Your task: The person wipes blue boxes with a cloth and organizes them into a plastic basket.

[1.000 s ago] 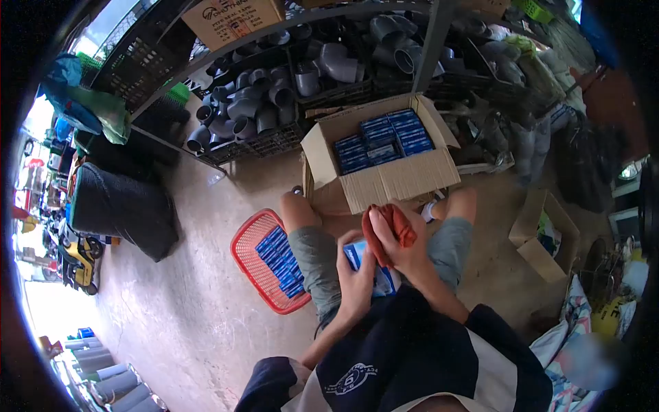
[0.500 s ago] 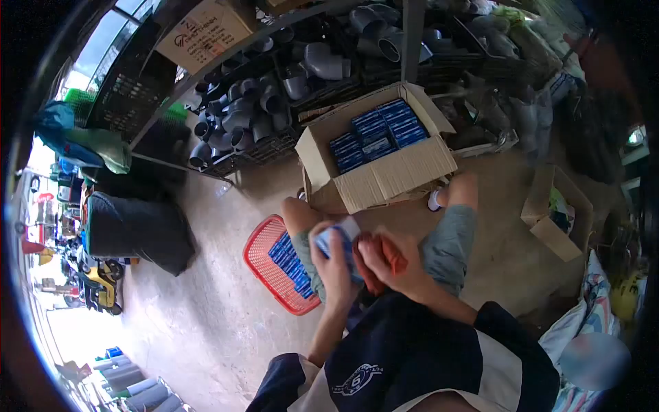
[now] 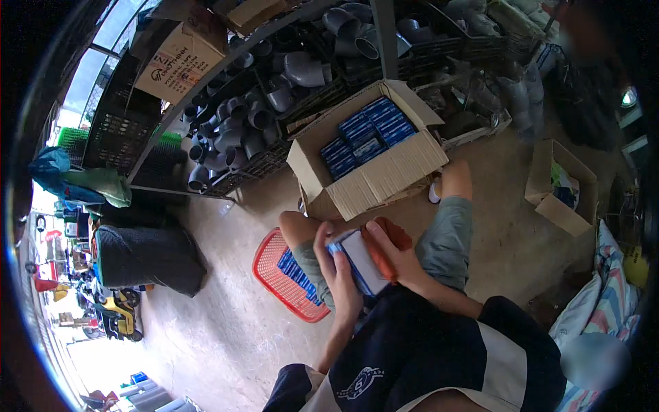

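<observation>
My left hand (image 3: 341, 281) grips a blue-and-white box (image 3: 365, 262) over my lap, its pale side turned upward. In my right hand (image 3: 401, 259) is a bunched orange-red cloth (image 3: 399, 235), held against the right side of that box. By my left knee a red plastic basket (image 3: 265, 280) holds a row of blue boxes (image 3: 296, 276), partly hidden by my leg. In front of my legs an open cardboard carton (image 3: 388, 184) contains several stacks of similar blue boxes (image 3: 368, 132).
Grey pipe elbows (image 3: 304, 70) fill black crates on the rack beyond the carton. A dark rolled mesh (image 3: 147, 255) stands at left. At right are a smaller open carton (image 3: 564, 206) and a striped sack (image 3: 597, 295).
The box has turned so its pale side shows, and the cloth now lies against it. Both hands stay close together. The view has shifted slightly.
</observation>
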A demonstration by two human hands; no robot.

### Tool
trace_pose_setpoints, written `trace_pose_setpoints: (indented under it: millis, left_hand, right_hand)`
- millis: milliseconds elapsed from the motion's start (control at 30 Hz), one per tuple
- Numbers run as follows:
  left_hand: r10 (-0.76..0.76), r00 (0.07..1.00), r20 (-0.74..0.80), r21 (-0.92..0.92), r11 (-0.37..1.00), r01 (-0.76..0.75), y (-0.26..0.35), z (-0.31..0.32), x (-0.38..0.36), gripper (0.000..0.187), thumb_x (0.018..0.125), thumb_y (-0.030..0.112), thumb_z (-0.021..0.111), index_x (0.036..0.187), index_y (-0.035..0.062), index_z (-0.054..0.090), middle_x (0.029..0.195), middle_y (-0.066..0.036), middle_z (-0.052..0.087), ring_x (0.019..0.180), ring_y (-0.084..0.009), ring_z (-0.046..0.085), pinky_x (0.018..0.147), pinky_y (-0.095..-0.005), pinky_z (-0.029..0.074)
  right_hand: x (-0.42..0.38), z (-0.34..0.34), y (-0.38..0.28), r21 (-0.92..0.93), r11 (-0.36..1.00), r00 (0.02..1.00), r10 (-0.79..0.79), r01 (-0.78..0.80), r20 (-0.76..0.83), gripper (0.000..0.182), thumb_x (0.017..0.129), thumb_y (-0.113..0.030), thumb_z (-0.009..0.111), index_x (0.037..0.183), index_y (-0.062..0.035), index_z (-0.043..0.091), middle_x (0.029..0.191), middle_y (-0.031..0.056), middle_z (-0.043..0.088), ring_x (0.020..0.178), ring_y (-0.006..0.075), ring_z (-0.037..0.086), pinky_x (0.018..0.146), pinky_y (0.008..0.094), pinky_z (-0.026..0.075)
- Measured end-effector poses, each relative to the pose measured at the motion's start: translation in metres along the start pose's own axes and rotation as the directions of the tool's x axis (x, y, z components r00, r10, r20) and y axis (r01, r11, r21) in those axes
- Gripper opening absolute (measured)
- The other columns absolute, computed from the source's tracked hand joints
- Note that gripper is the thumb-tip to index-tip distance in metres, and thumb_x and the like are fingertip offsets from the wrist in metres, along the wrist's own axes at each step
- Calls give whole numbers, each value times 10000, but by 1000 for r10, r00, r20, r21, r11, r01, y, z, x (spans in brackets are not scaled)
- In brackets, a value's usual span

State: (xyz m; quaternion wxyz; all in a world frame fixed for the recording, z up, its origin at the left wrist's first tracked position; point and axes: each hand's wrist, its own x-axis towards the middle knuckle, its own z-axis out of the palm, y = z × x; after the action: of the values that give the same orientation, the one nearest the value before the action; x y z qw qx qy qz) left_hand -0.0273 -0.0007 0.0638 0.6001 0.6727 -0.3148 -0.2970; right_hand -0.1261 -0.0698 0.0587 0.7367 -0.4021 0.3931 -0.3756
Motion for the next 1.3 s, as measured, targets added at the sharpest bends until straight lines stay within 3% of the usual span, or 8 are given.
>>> trace_pose_setpoints:
  millis: [100,233,333,600,867,967,1133,1300]
  left_hand:
    - [-285,948,146,-504,803,319,0,-1,24,651,1035,512,396,1453,15,354,1330,-109,498,1161,-178,502,993,-303,401]
    - [-219,962,163,-336,905,262,10,14,2,729,1031,545,387,1528,25,267,1401,-120,486,1079,-132,522,920,-262,420]
    - [19,996,86,-116,993,-9,-14,15,-8,783,1020,557,392,1546,0,230,1498,-162,393,1208,-190,473,1013,-311,373]
    - [336,934,119,220,909,-355,2,19,-4,658,992,265,441,1553,2,222,1208,-130,567,1020,-192,567,884,-288,460]
    - [-152,961,230,-469,848,246,21,18,15,604,1084,412,332,1538,18,269,1245,-122,547,1040,-174,548,920,-303,464]
    - [-398,890,221,-133,892,432,-29,6,-14,603,1074,454,327,1511,39,334,1342,-171,498,1182,-230,523,1029,-356,406]
    - [-312,879,362,-617,626,477,18,3,20,639,1052,520,338,1546,123,259,1354,-168,516,1229,-269,535,1087,-382,407]
    - [-444,820,361,-568,593,571,32,16,-2,627,1042,528,368,1505,107,329,1301,-111,556,1156,-210,583,1001,-361,486]
  right_hand:
    - [-9,-8,2,-431,801,909,-347,415,231,293,987,-321,617,974,-28,622,903,37,666,785,150,630,705,300,498]
    - [-10,-11,-4,-555,516,752,-535,652,386,287,986,-313,623,916,-36,599,880,19,655,705,134,600,632,318,492]
    - [25,-6,3,-82,972,975,-218,221,41,272,994,-300,616,955,-31,612,891,18,658,739,116,596,666,302,487]
    - [14,5,19,164,974,986,-140,154,-90,203,1012,-217,587,933,-34,623,824,-1,632,758,103,596,688,281,479]
    - [30,-32,-9,-412,136,369,-738,901,564,233,745,-259,746,781,-115,566,740,58,552,655,262,582,598,367,457]
    - [42,-24,-29,-479,256,481,-761,840,436,253,691,-272,739,807,-120,573,752,48,547,670,243,586,606,362,460]
    - [29,-27,4,-318,87,295,-653,944,698,290,660,-281,770,801,-121,574,782,43,568,699,236,601,617,360,472]
    - [52,-34,-27,-387,294,477,-670,874,568,281,676,-263,773,798,-106,573,766,67,555,696,275,596,624,377,466]
